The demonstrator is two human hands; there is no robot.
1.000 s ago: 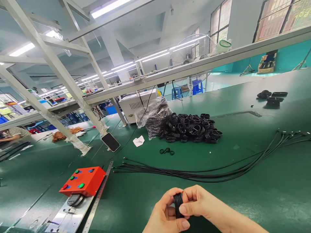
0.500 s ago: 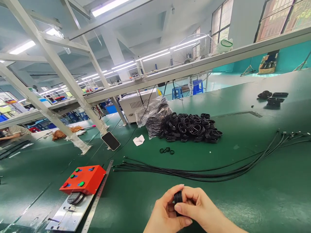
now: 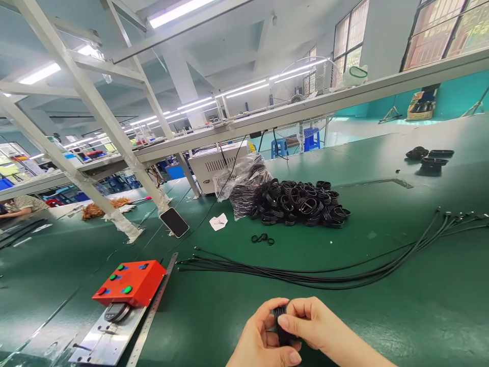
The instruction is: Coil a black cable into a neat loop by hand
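My left hand [image 3: 259, 339] wraps its fingers and thumb around a small coil of black cable [image 3: 281, 332], near the bottom of the view. My right hand [image 3: 314, 322] is closed on the same coil from the right, its thumb pressed on the near face and its fingers curled behind. Part of the coil is hidden by the fingers. Just beyond my hands, a bundle of long black cables [image 3: 305, 278] lies across the green table [image 3: 214, 316]. Farther back is a heap of similar black coils [image 3: 301, 204].
At left, a red box with buttons [image 3: 130, 281] stands by a metal plate with a digital gauge [image 3: 117, 312] and a steel ruler [image 3: 153, 311]. A phone [image 3: 174, 223], small black rings [image 3: 263, 238] and a plastic bag [image 3: 246, 186] lie beyond. Another person's arm [image 3: 19, 213] shows far left.
My right thumb has shifted a little up and over the coil, covering more of its upper part. Both hands stay on the coil, slightly lower in view.
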